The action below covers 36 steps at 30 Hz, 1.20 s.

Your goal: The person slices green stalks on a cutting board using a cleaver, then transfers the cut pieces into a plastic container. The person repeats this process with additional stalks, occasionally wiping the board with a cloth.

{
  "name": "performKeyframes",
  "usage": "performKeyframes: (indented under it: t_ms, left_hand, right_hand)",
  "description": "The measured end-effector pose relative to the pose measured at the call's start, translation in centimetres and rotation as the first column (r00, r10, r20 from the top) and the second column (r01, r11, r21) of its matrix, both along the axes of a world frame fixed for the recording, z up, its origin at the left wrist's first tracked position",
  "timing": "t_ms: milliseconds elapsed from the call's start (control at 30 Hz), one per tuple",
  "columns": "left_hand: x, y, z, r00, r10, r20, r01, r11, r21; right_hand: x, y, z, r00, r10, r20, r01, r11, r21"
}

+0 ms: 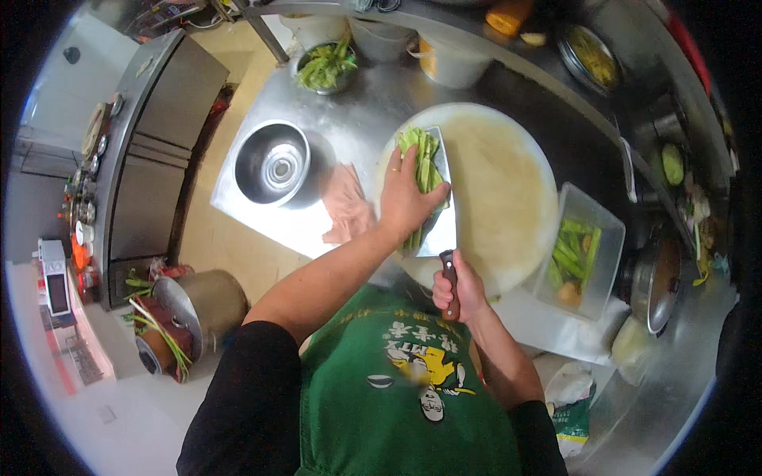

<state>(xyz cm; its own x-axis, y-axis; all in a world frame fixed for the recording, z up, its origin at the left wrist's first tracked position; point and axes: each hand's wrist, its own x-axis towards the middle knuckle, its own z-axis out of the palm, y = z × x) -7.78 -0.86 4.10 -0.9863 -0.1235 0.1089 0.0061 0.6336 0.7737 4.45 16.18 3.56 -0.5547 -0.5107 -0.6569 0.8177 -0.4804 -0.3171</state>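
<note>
My right hand [461,290] grips the brown handle of a cleaver [443,229], whose broad blade lies over the left part of a round white cutting board [500,196]. Sliced green vegetable strips [424,157] rest in a long pile on the blade. Spread over that pile, my left hand [408,196] presses on it with fingers and thumb apart. Left of the board are a pinkish cloth [347,205] and a steel bowl [272,163] with nothing visible in it.
A bowl of leafy greens [326,68] stands at the table's back, near white tubs [455,62]. Right of the board, a clear plastic bin [616,244] holds green vegetable pieces. A lidded pan [661,288] sits farther right. A large steel pot [220,309] is at lower left.
</note>
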Motion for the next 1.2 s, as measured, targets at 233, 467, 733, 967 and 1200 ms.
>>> performKeyframes:
  t_ms: [233,467,733,967,1200]
  left_hand:
    - [-13.9,-12.8,0.2,0.992,-0.112,0.066,0.116,0.991,-0.060]
    - [-33.2,-25.1,-1.8,0.947,-0.235,0.218,0.293,0.910,-0.292]
    - [-35.5,-28.3,-9.3,0.915,-0.314,0.255,0.402,0.767,-0.500]
    - [-38.1,-29.0,-10.3,0.875,-0.364,0.319,0.480,0.732,-0.483]
    - [-39.4,-30.5,-8.0,0.835,-0.541,-0.103,0.397,0.720,-0.569]
  right_hand:
    - [-11.6,-14.4,1.5,0.993,-0.097,0.064,0.103,0.990,-0.099]
    - [-21.2,-22.7,6.5,0.963,-0.227,0.142,0.231,0.973,-0.014]
    - [-8.9,-16.2,4.6,0.946,-0.304,0.114,0.303,0.953,0.027]
    - [3.2,-12.0,5.3,0.782,-0.612,-0.119,0.606,0.702,0.374]
    - [12.9,-4.8,8.0,0.596,-0.790,-0.144,0.785,0.535,0.313]
